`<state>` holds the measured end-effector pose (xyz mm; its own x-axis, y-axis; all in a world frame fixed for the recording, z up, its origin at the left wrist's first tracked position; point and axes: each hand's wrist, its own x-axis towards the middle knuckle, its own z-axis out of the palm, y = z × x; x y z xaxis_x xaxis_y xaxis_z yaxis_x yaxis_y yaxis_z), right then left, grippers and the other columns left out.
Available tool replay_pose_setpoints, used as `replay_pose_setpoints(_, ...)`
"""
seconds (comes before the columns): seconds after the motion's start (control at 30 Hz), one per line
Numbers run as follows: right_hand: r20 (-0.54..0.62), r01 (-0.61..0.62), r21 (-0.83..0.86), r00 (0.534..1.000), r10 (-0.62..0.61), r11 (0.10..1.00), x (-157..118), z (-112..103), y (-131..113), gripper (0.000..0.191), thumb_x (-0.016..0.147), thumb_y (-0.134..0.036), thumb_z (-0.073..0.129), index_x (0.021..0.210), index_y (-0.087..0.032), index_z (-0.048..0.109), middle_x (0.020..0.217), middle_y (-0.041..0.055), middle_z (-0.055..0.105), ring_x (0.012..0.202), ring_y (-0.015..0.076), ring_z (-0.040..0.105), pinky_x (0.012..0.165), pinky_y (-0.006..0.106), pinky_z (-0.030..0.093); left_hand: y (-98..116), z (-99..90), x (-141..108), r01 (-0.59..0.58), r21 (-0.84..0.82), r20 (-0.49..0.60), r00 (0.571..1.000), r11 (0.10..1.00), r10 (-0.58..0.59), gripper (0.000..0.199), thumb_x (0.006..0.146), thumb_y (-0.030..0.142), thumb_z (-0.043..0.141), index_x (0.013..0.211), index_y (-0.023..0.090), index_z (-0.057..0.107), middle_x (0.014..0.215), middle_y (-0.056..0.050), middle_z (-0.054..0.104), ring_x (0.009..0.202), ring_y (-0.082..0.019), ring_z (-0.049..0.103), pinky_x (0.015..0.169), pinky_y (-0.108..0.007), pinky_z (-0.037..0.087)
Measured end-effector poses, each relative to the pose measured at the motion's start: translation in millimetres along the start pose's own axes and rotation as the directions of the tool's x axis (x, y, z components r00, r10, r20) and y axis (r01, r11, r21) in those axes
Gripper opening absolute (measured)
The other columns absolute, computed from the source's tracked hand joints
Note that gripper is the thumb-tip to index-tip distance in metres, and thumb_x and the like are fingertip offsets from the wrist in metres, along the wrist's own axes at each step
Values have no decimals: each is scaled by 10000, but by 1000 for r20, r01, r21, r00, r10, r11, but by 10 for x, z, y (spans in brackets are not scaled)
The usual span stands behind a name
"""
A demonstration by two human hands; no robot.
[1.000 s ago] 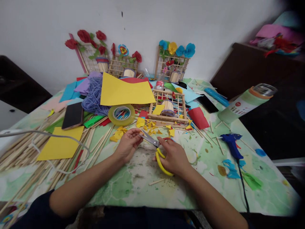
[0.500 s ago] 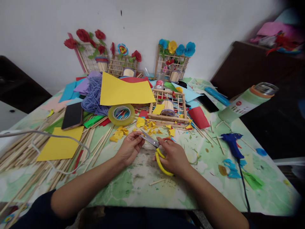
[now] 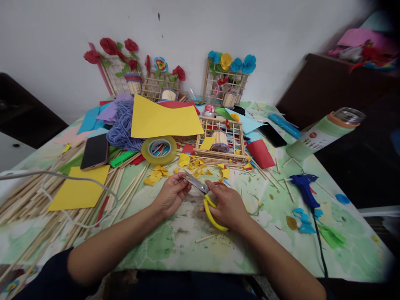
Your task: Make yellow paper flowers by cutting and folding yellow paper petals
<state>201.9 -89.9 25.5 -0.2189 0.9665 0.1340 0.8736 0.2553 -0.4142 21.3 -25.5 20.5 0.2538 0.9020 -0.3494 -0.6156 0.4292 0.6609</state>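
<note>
So that the scissors (image 3: 203, 187) apparently reach your left hand (image 3: 170, 196), your right hand (image 3: 228, 204) grips their handles (image 3: 213, 219). Left grasp: cannot be told.

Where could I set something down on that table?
Mostly bare: tablecloth between the right forearm and black cord; also the near-edge strip between right and left forearms. Crowded: left side, with wooden sticks; beyond the left hand, with yellow scraps, tape and stick frame.
</note>
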Motion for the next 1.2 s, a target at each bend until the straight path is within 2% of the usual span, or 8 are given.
replay_pose_setpoints(0.23,23,7,30,1000,-8,1000,-1,-17,-13,656,769,-456,581,1329,-135,464,979,123,661,888,237,615,758,317,475,-2,-7,6,2,7,33,999,1000,-3,227,615,9,733,780,114,618,700,6,637,568,-52,592,573,-129,536)
replay_pose_setpoints(0.53,39,-19,71,999,16,997,-11,-70,-42,620,776,-453,565,1304,-136,490,1019,111,671,805,206,625,670,275,455,27,-19,35,-74,84,98,993,994,66,276,533,128,833,737,109,648,683,10,636,620,-61,596,605,-132,520)
replay_pose_setpoints(0.9,55,-23,50,998,20,999,-11,-112,-42,601,775,-472,573,1281,-154,507,1004,115,678,814,212,633,698,284,457,29,-35,47,-66,127,99,994,990,53,284,533,136,833,741,106,643,659,13,631,593,-58,589,593,-135,512)
replay_pose_setpoints(1.03,53,-32,101,998,27,994,-18,-110,-42,568,773,-484,581,1257,-193,519,1030,100,675,849,216,629,716,283,450,37,-38,46,-49,135,100,994,990,36,264,556,134,821,734,104,627,636,12,622,574,-56,590,589,-133,514)
replay_pose_setpoints(1.2,37,-65,225,998,58,972,-3,-113,-40,443,785,-427,574,1180,-227,556,873,43,672,660,158,579,599,242,403,36,-29,43,-24,145,75,997,989,13,253,566,142,814,736,115,628,655,13,618,583,-57,594,587,-133,503)
